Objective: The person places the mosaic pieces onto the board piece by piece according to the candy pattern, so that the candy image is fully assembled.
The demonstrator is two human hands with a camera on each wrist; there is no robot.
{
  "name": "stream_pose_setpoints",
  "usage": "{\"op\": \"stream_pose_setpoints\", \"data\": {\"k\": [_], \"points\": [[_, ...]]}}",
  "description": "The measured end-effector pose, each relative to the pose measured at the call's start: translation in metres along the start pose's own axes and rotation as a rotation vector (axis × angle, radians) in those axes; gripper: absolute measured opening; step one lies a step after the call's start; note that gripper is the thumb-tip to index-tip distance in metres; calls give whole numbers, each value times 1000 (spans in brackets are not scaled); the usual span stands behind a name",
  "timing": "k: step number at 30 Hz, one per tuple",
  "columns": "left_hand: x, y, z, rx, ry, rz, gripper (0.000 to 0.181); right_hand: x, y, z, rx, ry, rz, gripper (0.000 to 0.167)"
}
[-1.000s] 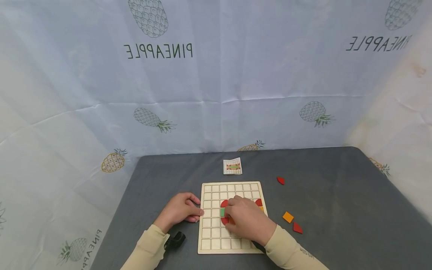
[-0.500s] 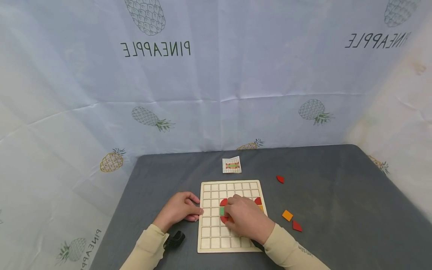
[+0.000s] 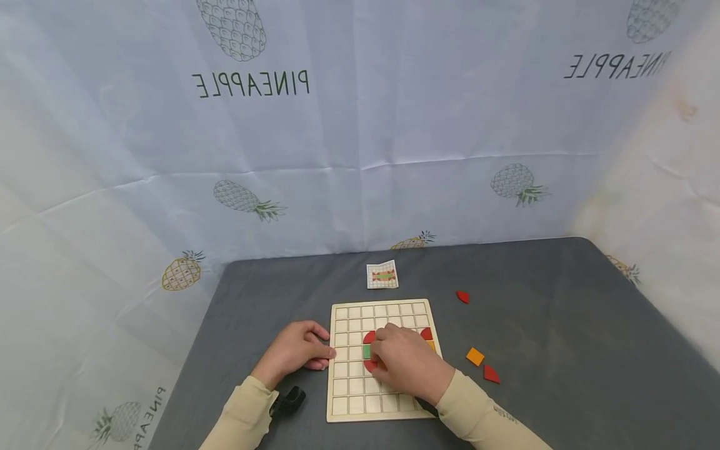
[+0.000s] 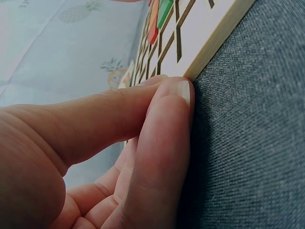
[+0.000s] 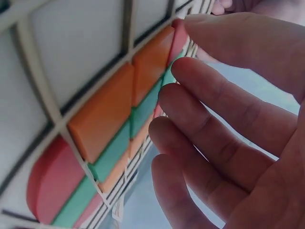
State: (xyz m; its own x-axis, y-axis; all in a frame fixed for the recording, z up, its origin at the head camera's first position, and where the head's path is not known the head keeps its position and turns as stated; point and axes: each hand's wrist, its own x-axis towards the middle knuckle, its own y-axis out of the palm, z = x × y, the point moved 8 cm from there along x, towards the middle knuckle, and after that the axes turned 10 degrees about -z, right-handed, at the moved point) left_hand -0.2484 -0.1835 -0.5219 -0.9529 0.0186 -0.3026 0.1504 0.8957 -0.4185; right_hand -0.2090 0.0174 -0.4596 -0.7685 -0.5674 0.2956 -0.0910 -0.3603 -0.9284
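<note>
A pale wooden grid board (image 3: 340, 400) lies on the dark table. My left hand (image 3: 295, 351) pinches its left edge, thumb and a finger meeting at the rim in the left wrist view. My right hand (image 3: 413, 362) is over the middle of the board and hides part of the pattern. In the right wrist view, its thumb touches a red piece (image 5: 178, 37) and its fingers are spread, lightly bent, close to a green piece (image 5: 145, 113). Orange squares (image 5: 105, 114) and a red rounded piece (image 5: 53, 179) sit in the grid cells.
A small printed pattern card (image 3: 382, 275) lies behind the board. To the right on the table are an orange square (image 3: 475, 357), a red quarter-circle (image 3: 491, 374) beside it and another red piece (image 3: 462, 297) farther back. A pineapple-printed curtain (image 3: 337, 206) hangs behind the table.
The head view has shifted slightly. Both hands keep nearly the same places at the board. A bit of orange that showed beside the right thumb is now covered.
</note>
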Motion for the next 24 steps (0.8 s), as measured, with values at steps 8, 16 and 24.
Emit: {"op": "stream_pose_setpoints", "data": {"k": [8, 16, 24], "points": [[0, -2, -3, -3, 3, 0, 41, -22, -26, -26, 55, 52, -81, 15], [-2, -2, -4, -12, 9, 9, 41, -84, -49, -82, 3, 231, -49, 21], [-2, -1, -3, -2, 6, 2, 41, -130, -67, -120, -92, 403, -2, 27]]}}
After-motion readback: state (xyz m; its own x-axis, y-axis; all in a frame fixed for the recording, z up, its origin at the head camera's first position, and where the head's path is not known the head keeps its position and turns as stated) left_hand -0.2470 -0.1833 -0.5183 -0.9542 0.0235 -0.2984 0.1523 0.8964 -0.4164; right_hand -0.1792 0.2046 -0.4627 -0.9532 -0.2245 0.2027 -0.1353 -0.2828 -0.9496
